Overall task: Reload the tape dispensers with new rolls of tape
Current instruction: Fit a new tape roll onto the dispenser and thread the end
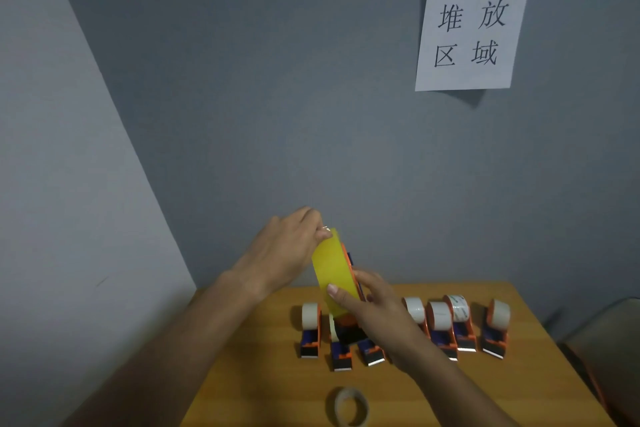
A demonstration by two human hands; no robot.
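Hands work mid-frame above the counter (519,392): the left hand (284,253) pinches the yellow tape roll (334,270) at its top edge, the right hand (367,302) grips the orange dispenser (349,322) and roll's lower side. Risk: a crooked roll could jam on the hub, or slip and topple the loaded dispensers (450,326) lined up below.

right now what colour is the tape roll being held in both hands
Yellow. The tape roll, held between the left hand and right hand, shows best in the head view.

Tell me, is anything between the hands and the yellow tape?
No. Both hands already touch the yellow tape roll: the left hand pinches its top edge, and the right hand grips its lower part, against the orange dispenser held above the table.
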